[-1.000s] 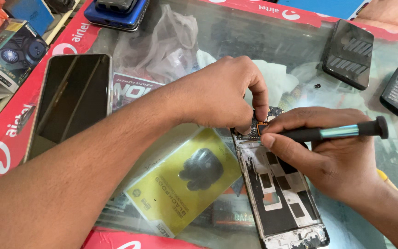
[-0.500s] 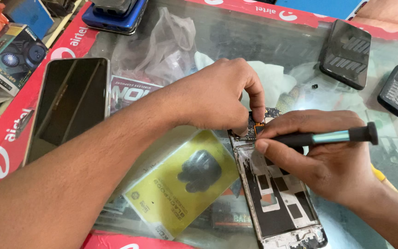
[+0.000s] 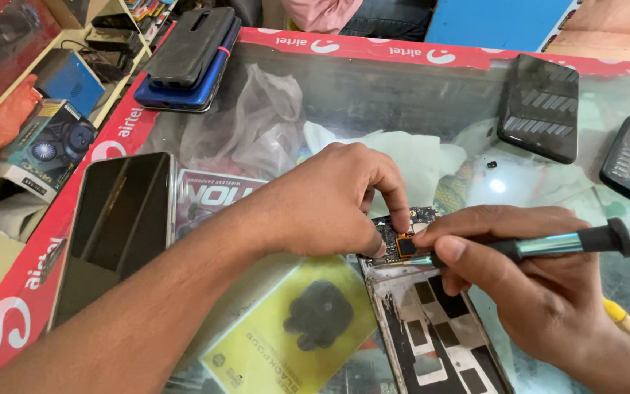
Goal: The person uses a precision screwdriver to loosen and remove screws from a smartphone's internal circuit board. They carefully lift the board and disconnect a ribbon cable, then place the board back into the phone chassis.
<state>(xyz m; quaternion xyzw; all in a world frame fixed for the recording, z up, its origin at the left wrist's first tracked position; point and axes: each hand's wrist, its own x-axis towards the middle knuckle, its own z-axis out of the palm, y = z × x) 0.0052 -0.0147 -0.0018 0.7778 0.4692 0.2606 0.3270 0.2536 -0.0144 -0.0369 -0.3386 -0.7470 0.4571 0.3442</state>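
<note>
A: Surface?
B: Glass counter [image 3: 402, 95] with red edging is reflecting light; shelves of boxes are sitting to the left.

A: Hands?
B: Left hand [image 3: 329, 201] is curling, fingertips pinching a small dark component on the opened phone [image 3: 432, 328]. Right hand [image 3: 534, 292] is gripping a slim teal-and-black screwdriver [image 3: 548, 244], tip meeting that board.

A: Textures?
B: Phone frame is showing scuffed metal. Glossy dark phone [image 3: 118, 219] is lying left; crinkled plastic bag [image 3: 249, 124] behind.

Glass counter [image 3: 417, 95] carries 4 phones, opened handset [image 3: 439, 335].
</note>
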